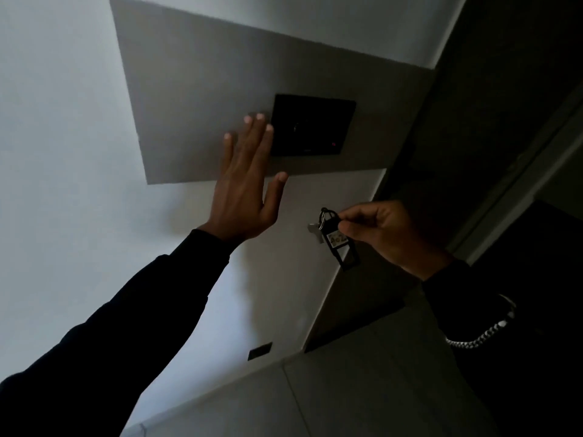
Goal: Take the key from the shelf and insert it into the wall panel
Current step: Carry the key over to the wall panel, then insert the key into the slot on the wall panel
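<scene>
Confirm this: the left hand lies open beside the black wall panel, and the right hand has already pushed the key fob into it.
Not quite. In the head view the right hand holds the key fob below the black wall panel, apart from it, not inserted. The left hand does lie open beside the panel.

The scene is dim and greyish. The wall (63,152) left of the left hand (243,190) is the brightest area, while everything right of the right hand (385,234) sinks into near-black. The left hand throws a soft shadow below itself. Straight edges tilt and bow toward the frame's borders; fine detail is slightly soft.
</scene>
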A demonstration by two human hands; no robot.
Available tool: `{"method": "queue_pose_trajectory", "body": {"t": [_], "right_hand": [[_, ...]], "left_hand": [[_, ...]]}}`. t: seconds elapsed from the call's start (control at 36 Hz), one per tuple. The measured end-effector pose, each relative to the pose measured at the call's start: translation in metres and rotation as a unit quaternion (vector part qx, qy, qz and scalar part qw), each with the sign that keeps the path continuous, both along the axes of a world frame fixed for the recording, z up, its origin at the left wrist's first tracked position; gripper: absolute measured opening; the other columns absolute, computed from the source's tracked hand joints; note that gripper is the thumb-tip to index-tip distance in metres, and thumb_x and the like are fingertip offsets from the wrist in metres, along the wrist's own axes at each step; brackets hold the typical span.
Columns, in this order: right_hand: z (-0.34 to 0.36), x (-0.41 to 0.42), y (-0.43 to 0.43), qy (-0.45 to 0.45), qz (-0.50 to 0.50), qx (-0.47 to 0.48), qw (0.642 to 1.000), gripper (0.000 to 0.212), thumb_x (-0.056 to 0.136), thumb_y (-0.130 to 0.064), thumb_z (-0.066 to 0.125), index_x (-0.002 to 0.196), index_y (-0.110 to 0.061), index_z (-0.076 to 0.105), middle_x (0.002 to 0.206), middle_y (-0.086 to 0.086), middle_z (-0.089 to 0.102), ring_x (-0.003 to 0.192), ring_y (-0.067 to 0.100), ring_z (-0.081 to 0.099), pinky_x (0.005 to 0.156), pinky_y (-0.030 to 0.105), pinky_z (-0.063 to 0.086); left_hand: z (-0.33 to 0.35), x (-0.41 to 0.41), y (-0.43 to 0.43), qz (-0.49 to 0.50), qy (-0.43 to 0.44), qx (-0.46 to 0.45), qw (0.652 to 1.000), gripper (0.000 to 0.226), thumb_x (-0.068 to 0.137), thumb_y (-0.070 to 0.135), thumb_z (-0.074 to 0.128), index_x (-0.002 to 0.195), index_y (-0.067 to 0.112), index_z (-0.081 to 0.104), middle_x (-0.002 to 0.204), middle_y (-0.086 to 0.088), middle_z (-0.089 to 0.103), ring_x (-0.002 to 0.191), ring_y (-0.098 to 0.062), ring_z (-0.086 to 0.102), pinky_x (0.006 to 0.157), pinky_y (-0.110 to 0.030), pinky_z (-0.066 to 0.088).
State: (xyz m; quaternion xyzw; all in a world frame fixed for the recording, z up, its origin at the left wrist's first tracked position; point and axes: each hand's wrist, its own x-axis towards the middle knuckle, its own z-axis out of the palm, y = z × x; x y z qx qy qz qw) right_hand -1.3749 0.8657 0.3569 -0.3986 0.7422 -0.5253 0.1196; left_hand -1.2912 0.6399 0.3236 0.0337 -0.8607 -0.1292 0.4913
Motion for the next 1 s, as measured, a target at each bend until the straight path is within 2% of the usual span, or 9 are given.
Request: {"method": "queue_pose_trajectory", "body": {"t": [0.11, 0.22, 0.31, 0.36, 0.58, 0.72, 0.86, 0.94, 1.0], "right_hand": [[0.036, -0.040, -0.021, 0.067, 0.041, -0.010, 0.997, 0.030, 0.081, -0.003, 0.068, 0.082, -0.033, 0.070, 0.077, -0.021, 0.075, 0.079, 0.002, 0.071, 0.067, 0.011, 0.055], [0.073, -0.078, -0.044, 0.129, 0.083, -0.035, 0.988, 0.024, 0.080, -0.004, 0.071, 0.090, -0.026, 0.070, 0.079, -0.014, 0.072, 0.077, -0.001, 0.070, 0.070, 0.011, 0.055], [0.096, -0.102, -0.061, 0.172, 0.106, -0.077, 0.976, 0.025, 0.078, -0.001, 0.072, 0.096, -0.017, 0.069, 0.086, 0.004, 0.072, 0.071, -0.007, 0.065, 0.071, 0.009, 0.053], [0.108, -0.116, -0.070, 0.187, 0.124, -0.109, 0.968, 0.026, 0.079, 0.003, 0.070, 0.095, -0.017, 0.068, 0.085, 0.003, 0.071, 0.067, -0.010, 0.063, 0.069, 0.008, 0.052], [0.132, -0.156, -0.095, 0.202, 0.156, -0.195, 0.947, 0.025, 0.080, -0.003, 0.072, 0.101, -0.014, 0.069, 0.079, -0.005, 0.071, 0.064, -0.005, 0.065, 0.062, 0.013, 0.052], [0.129, -0.158, -0.105, 0.191, 0.150, -0.223, 0.944, 0.022, 0.081, -0.005, 0.071, 0.102, -0.013, 0.070, 0.081, 0.004, 0.072, 0.067, 0.009, 0.066, 0.067, 0.029, 0.059], [0.119, -0.154, -0.112, 0.159, 0.144, -0.253, 0.943, 0.022, 0.081, 0.000, 0.070, 0.101, -0.009, 0.070, 0.076, 0.001, 0.070, 0.060, -0.004, 0.063, 0.063, 0.012, 0.054], [0.108, -0.155, -0.111, 0.177, 0.127, -0.242, 0.946, 0.018, 0.081, -0.002, 0.069, 0.099, -0.003, 0.071, 0.074, 0.000, 0.069, 0.059, -0.006, 0.061, 0.065, 0.013, 0.051], [0.101, -0.156, -0.110, 0.202, 0.106, -0.232, 0.946, 0.017, 0.081, -0.004, 0.071, 0.098, -0.003, 0.072, 0.076, 0.002, 0.070, 0.061, -0.001, 0.062, 0.067, 0.020, 0.051]], "left_hand": [[0.032, -0.041, -0.014, 0.038, 0.031, -0.074, 0.996, 0.063, 0.101, 0.032, 0.040, 0.152, -0.004, 0.030, 0.163, -0.026, 0.027, 0.155, -0.039, 0.019, 0.127, -0.057, 0.009], [0.052, -0.060, -0.032, 0.105, 0.046, -0.166, 0.979, 0.062, 0.102, 0.035, 0.032, 0.154, 0.001, 0.028, 0.164, -0.022, 0.027, 0.156, -0.034, 0.018, 0.128, -0.049, 0.000], [0.057, -0.068, -0.043, 0.193, 0.051, -0.221, 0.955, 0.064, 0.102, 0.041, 0.024, 0.156, 0.006, 0.026, 0.166, -0.016, 0.026, 0.157, -0.029, 0.016, 0.127, -0.051, -0.005], [0.057, -0.073, -0.045, 0.253, 0.056, -0.241, 0.935, 0.066, 0.101, 0.044, 0.022, 0.157, 0.009, 0.024, 0.166, -0.012, 0.024, 0.157, -0.028, 0.014, 0.126, -0.053, -0.007], [0.058, -0.082, -0.044, 0.338, 0.095, -0.237, 0.906, 0.065, 0.099, 0.038, 0.024, 0.156, 0.007, 0.027, 0.165, -0.015, 0.028, 0.157, -0.028, 0.015, 0.127, -0.054, 0.001], [0.057, -0.083, -0.044, 0.361, 0.100, -0.239, 0.896, 0.065, 0.098, 0.035, 0.025, 0.156, 0.006, 0.026, 0.165, -0.014, 0.026, 0.157, -0.028, 0.015, 0.126, -0.055, 0.006], [0.059, -0.083, -0.043, 0.378, 0.088, -0.235, 0.891, 0.065, 0.099, 0.037, 0.022, 0.156, 0.007, 0.025, 0.165, -0.012, 0.023, 0.157, -0.027, 0.013, 0.127, -0.054, 0.005], [0.058, -0.083, -0.043, 0.378, 0.086, -0.236, 0.891, 0.065, 0.098, 0.038, 0.024, 0.156, 0.006, 0.027, 0.165, -0.012, 0.024, 0.157, -0.027, 0.015, 0.127, -0.055, 0.007], [0.059, -0.083, -0.043, 0.379, 0.084, -0.238, 0.890, 0.066, 0.098, 0.039, 0.024, 0.155, 0.006, 0.029, 0.165, -0.012, 0.024, 0.157, -0.028, 0.016, 0.127, -0.054, 0.006]]}}
